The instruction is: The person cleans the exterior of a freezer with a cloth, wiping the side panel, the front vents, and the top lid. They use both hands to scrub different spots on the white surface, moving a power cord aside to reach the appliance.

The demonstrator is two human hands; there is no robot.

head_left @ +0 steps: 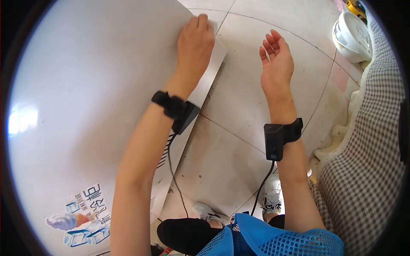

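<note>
My left hand [195,45] is at the far edge of a large glossy white appliance [98,77], its fingers curled closed. A small whitish patch shows beside the knuckles; I cannot tell what, if anything, the fingers hold. Over the tiled floor, my right hand [276,62] hangs in the air with the palm turned inward and the fingers loosely bent and apart, nothing in it. Black devices with cables are strapped to both wrists.
On the right, a checkered cloth [363,141] with a pale ruffled edge hangs down. A white lidded bucket [353,37] stands at the upper right, near a yellow object [356,8]. Stickers of ice cubes and ice cream [81,219] mark the appliance. White shoes [272,194] stand on the tiles [239,145].
</note>
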